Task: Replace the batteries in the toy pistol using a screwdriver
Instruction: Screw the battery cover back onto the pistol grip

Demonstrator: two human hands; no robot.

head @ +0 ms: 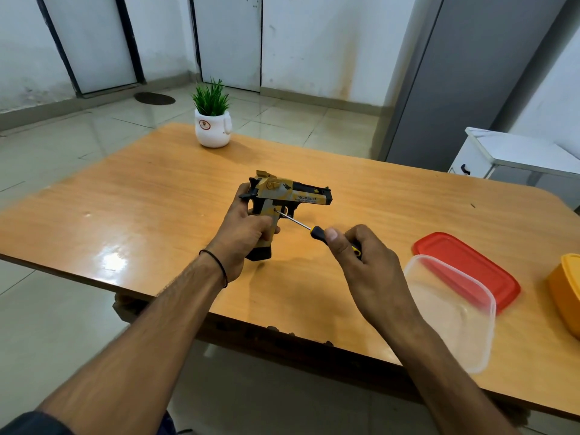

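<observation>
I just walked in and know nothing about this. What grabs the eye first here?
At the middle of the wooden table, the left hand grips a yellow-and-black toy pistol while the right hand points a screwdriver at its grip. A red lid lies at right, a potted plant at the far edge.

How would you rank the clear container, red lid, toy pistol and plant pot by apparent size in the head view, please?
1. clear container, nearest the camera, which inflates it
2. red lid
3. toy pistol
4. plant pot, farthest, so perhaps really no smaller than the pistol
</observation>
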